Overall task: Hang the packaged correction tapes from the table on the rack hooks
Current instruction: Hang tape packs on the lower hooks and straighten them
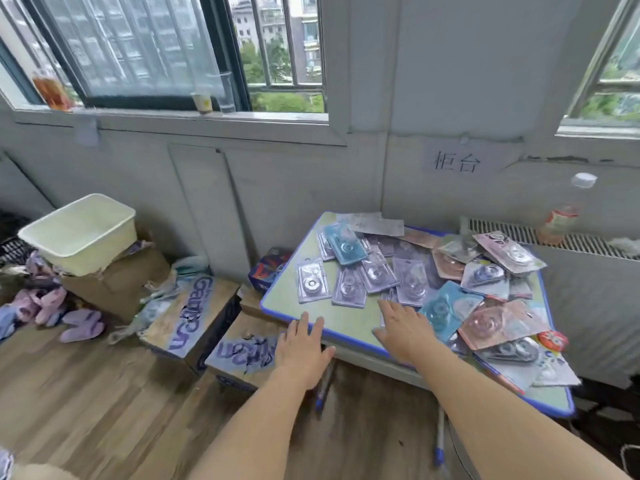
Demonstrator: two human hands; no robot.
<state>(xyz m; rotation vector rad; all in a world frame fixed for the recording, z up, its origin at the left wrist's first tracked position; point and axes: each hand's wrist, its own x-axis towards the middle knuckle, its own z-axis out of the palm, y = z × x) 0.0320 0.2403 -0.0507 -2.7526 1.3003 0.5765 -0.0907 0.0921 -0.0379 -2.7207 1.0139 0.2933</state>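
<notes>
Several packaged correction tapes [429, 275] lie in a loose pile on a small green table with a blue rim [277, 311]. Some packs are purple, some blue, some pink. My left hand [301, 348] reaches forward with straight fingers at the table's near left edge and holds nothing. Over the table top hovers my right hand [403, 329], fingers spread, just short of a purple pack [388, 299] and beside a blue pack [446, 308]. No rack or hooks appear in this view.
Cardboard boxes [194, 313] stand on the wooden floor left of the table, with a white plastic tub [83, 230] on one. Purple slippers [79, 325] lie far left. A radiator [568, 237] with a bottle [561, 220] on it runs behind the table.
</notes>
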